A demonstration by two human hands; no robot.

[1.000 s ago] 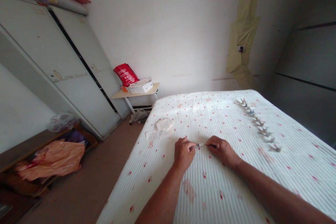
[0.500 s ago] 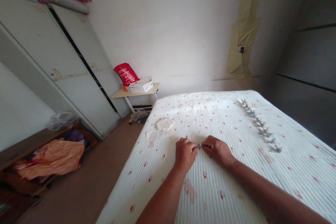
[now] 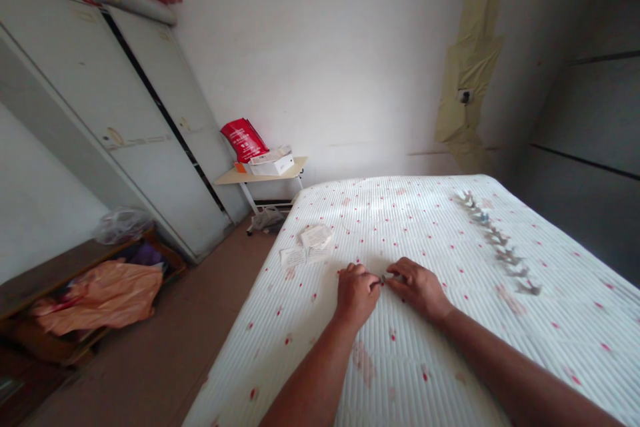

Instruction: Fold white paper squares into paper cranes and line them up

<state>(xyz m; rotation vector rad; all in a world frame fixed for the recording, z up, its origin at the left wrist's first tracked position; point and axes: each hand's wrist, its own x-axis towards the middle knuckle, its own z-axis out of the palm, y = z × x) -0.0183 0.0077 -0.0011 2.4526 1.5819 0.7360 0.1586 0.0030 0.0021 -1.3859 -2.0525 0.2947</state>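
Note:
My left hand (image 3: pixel 357 292) and my right hand (image 3: pixel 416 287) meet over the mattress, fingers pinched close together. Between their fingertips is a small greyish piece of folded paper (image 3: pixel 383 278), mostly covered by the fingers. To the far right, a row of several small folded paper figures (image 3: pixel 506 257), shaped like cranes, stands in a line. Beyond my left hand lie several loose printed paper pieces (image 3: pixel 316 237), partly overlapping.
The mattress (image 3: pixel 400 373) has a white ribbed cover with red dots. Behind it on the left, a small table (image 3: pixel 233 177) carries a red bag (image 3: pixel 244 140) and a white box (image 3: pixel 273 165). A cabinet (image 3: pixel 145 140) and a low wooden shelf with an orange plastic bag (image 3: pixel 110 297) line the left side.
The view has shifted slightly. Both hands stay together at the small paper, with the right fingers a little more raised and spread than before.

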